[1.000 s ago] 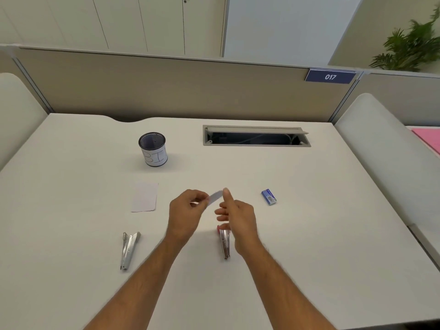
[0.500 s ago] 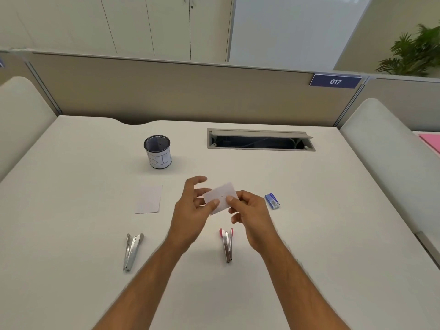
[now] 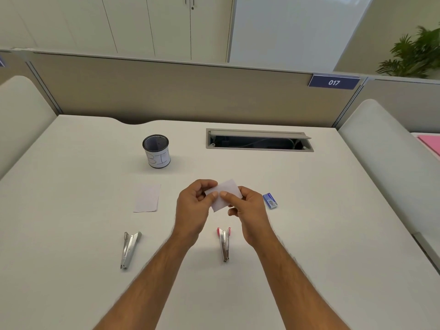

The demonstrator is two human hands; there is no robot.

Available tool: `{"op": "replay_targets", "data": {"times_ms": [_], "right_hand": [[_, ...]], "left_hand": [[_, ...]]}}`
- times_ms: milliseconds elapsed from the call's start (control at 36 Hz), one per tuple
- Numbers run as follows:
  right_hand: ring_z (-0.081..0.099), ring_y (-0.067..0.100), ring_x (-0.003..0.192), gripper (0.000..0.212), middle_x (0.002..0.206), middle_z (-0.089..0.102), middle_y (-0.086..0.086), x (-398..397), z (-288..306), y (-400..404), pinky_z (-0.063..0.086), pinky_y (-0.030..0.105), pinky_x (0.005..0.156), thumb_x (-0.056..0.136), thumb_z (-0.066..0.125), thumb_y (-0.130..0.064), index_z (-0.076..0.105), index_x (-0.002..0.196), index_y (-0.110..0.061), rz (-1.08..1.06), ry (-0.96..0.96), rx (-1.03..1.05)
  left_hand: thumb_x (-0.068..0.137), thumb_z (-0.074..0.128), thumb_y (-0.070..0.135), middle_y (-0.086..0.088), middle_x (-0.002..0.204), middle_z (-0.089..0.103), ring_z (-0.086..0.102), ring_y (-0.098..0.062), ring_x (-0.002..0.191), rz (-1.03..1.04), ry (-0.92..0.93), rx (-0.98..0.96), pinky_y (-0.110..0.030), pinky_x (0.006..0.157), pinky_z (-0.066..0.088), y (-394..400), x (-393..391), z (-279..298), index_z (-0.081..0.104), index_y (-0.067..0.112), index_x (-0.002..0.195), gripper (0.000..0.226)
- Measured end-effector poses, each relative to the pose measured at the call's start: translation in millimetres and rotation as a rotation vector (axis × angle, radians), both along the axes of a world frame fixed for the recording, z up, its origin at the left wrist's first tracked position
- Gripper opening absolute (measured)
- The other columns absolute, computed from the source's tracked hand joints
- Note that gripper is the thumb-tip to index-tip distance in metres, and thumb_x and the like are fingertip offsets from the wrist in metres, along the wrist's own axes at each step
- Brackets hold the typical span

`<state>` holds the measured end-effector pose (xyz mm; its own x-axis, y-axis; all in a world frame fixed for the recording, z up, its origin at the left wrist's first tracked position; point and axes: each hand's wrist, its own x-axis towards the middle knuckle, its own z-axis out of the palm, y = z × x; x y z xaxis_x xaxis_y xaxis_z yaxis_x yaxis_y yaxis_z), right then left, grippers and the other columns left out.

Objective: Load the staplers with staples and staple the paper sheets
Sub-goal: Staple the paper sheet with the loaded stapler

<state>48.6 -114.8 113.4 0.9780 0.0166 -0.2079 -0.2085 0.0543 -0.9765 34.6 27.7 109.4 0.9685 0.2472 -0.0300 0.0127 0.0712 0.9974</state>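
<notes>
Left hand and right hand both pinched one paper slip above table; pink stapler lay just nearer.

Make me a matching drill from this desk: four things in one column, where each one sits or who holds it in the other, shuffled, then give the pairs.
Things
1. small paper sheet
2. blue staple box
3. pink-ended stapler
4. labelled mesh cup

Places
A. lying on the desk between the two forearms
B. standing toward the far side of the desk, left of the cable hatch
C. pinched between the left hand and the right hand, above the desk
D. lying on the desk just right of the right hand

Pairs: 1-C, 2-D, 3-A, 4-B
</notes>
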Motion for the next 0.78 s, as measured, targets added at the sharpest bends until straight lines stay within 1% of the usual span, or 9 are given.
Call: {"op": "replay_targets", "data": {"times_ms": [167, 278, 361, 444, 528, 639, 694, 750, 778], "right_hand": [[0.06, 0.019, 0.08, 0.024, 0.091, 0.069, 0.009, 3, -1, -2, 0.053, 0.029, 0.07, 0.098, 0.067, -0.024, 0.073, 0.109, -0.003, 0.032, 0.001, -0.009], [0.059, 0.018, 0.083, 0.024, 0.101, 0.07, 0.02, 4, -1, -3, 0.053, 0.031, 0.072, 0.102, 0.06, -0.022, 0.074, 0.105, -0.003, 0.061, 0.006, 0.019], [0.059, 0.018, 0.083, 0.025, 0.102, 0.07, 0.019, 6, -2, -4, 0.054, 0.03, 0.072, 0.104, 0.058, -0.023, 0.075, 0.104, -0.004, 0.082, 0.015, 0.046], [0.06, 0.016, 0.083, 0.024, 0.096, 0.07, 0.011, 10, -2, -2, 0.054, 0.029, 0.072, 0.102, 0.061, -0.025, 0.074, 0.106, -0.005, 0.107, 0.013, 0.042], [0.062, 0.013, 0.08, 0.018, 0.089, 0.072, 0.005, 11, -4, 4, 0.054, 0.028, 0.07, 0.096, 0.07, -0.025, 0.075, 0.104, -0.009, 0.137, -0.003, 0.014], [0.064, 0.016, 0.076, 0.014, 0.087, 0.073, 0.009, 15, -7, 17, 0.053, 0.028, 0.066, 0.091, 0.073, -0.023, 0.075, 0.097, -0.01, 0.121, -0.007, -0.044], [0.064, 0.015, 0.074, 0.012, 0.085, 0.074, 0.007, 19, -8, 24, 0.054, 0.027, 0.065, 0.091, 0.073, -0.023, 0.076, 0.093, -0.012, 0.113, 0.0, -0.058], [0.064, 0.014, 0.072, 0.01, 0.084, 0.074, 0.006, 24, -7, 33, 0.055, 0.027, 0.065, 0.091, 0.073, -0.023, 0.077, 0.091, -0.014, 0.088, 0.015, -0.05], [0.064, 0.014, 0.072, 0.01, 0.084, 0.075, 0.005, 27, -6, 37, 0.056, 0.027, 0.065, 0.092, 0.072, -0.023, 0.077, 0.091, -0.014, 0.074, 0.028, -0.036]], "left_hand": [[0.092, 0.07, -0.004, 0.015, 0.095, 0.078, 0.071, -0.001, 0.087, 0.012, 0.009, -0.002, -0.018, 0.076, 0.058, 2, 1, 0, 0.076, 0.027, 0.099, 0.032], [0.092, 0.07, -0.003, 0.014, 0.094, 0.078, 0.071, -0.003, 0.087, 0.038, 0.019, -0.008, -0.017, 0.073, 0.057, 3, 2, 0, 0.077, 0.028, 0.098, 0.032], [0.092, 0.07, -0.002, 0.013, 0.095, 0.078, 0.071, -0.005, 0.089, 0.055, 0.018, -0.006, -0.018, 0.074, 0.057, 4, 2, 0, 0.077, 0.028, 0.098, 0.031], [0.092, 0.07, -0.001, 0.012, 0.096, 0.078, 0.071, -0.005, 0.089, 0.064, 0.011, 0.004, -0.018, 0.074, 0.057, 6, 3, 1, 0.076, 0.028, 0.098, 0.031], [0.092, 0.07, -0.002, 0.01, 0.096, 0.078, 0.071, -0.004, 0.09, 0.068, 0.0, 0.003, -0.018, 0.076, 0.057, 11, 2, -1, 0.076, 0.027, 0.099, 0.03], [0.092, 0.069, -0.003, 0.009, 0.096, 0.078, 0.072, -0.008, 0.092, 0.066, 0.007, -0.006, -0.021, 0.08, 0.058, 22, 2, -5, 0.076, 0.024, 0.1, 0.029], [0.092, 0.067, -0.004, 0.01, 0.098, 0.077, 0.071, -0.009, 0.095, 0.064, -0.002, 0.043, -0.02, 0.079, 0.056, 28, 1, -6, 0.075, 0.025, 0.102, 0.031], [0.089, 0.058, -0.003, 0.012, 0.109, 0.073, 0.068, -0.007, 0.105, 0.06, -0.07, 0.175, -0.016, 0.08, 0.054, 38, 1, -7, 0.071, 0.029, 0.104, 0.038], [0.085, 0.053, -0.004, 0.012, 0.116, 0.07, 0.065, -0.005, 0.112, 0.039, -0.124, 0.248, -0.014, 0.084, 0.053, 43, 1, -7, 0.069, 0.03, 0.107, 0.043]]}}
